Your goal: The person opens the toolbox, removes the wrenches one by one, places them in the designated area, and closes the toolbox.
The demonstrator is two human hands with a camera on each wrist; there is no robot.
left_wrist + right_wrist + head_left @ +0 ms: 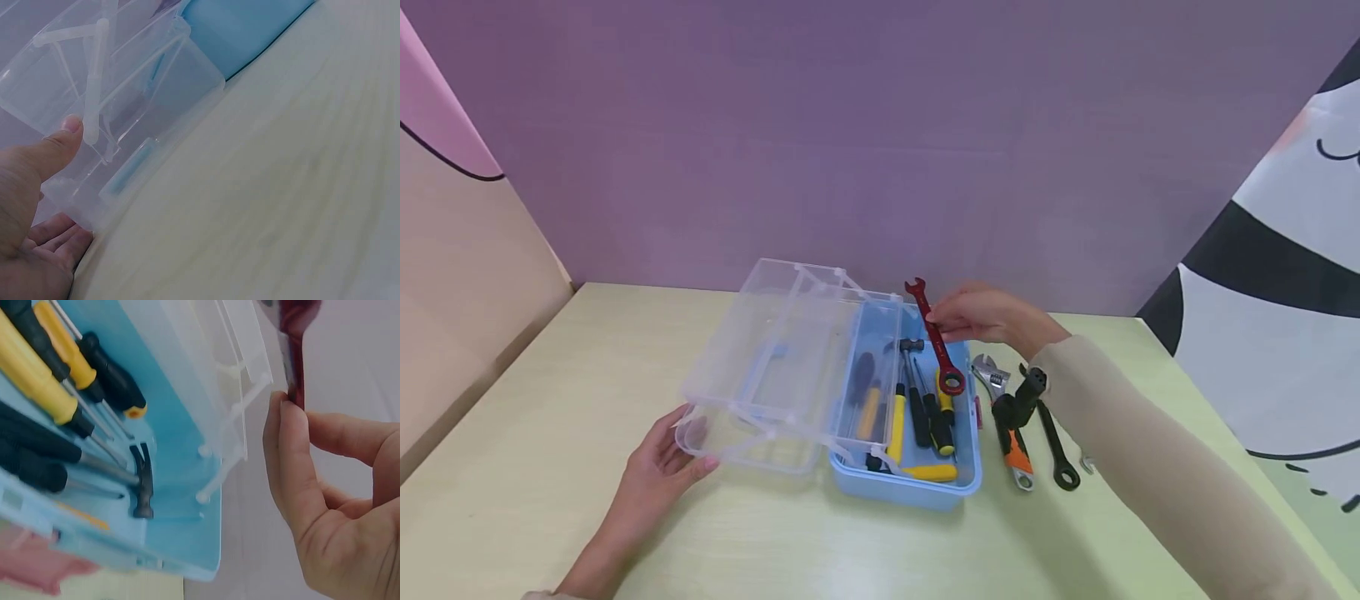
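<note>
While left hand [658, 467] steadies tray [752, 392] — right hand [981, 317] pinches wrench [934, 337].

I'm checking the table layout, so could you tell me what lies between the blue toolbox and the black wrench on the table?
In the head view, an adjustable wrench with an orange grip lies on the table between the blue toolbox and the black wrench.

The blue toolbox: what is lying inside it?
In the blue toolbox: screwdrivers with yellow and black handles, plus a small hammer. The clear trays partly veil its left side.
</note>
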